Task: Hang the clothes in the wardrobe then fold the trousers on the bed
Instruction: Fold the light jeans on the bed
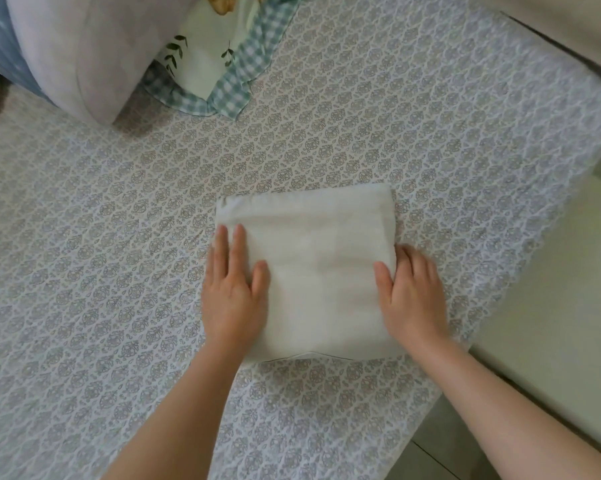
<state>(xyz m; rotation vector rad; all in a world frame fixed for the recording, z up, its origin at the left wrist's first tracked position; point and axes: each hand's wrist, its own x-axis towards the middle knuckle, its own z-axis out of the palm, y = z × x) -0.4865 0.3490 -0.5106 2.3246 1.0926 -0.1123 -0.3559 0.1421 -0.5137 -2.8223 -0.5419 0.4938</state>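
We press the folded white trousers [309,268] flat on the bed [119,237], left hand [235,289] and right hand [411,296] both flat-fingered; next, probably one last smoothing.

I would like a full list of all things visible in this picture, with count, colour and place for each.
folded trousers: one, off-white, centre of the bed
bed sheet: one, pale with grey pattern, covering the bed
pillow: one, pale lilac, upper left
checked cloth: one, green-and-white with leaf print, beside the pillow
blue bedding: one, blue, far upper left
white surface: one, white, right of the bed
floor: one, grey tiles, lower right
left hand: one, flat on the trousers' left edge
right hand: one, slightly blurred, on the trousers' right edge
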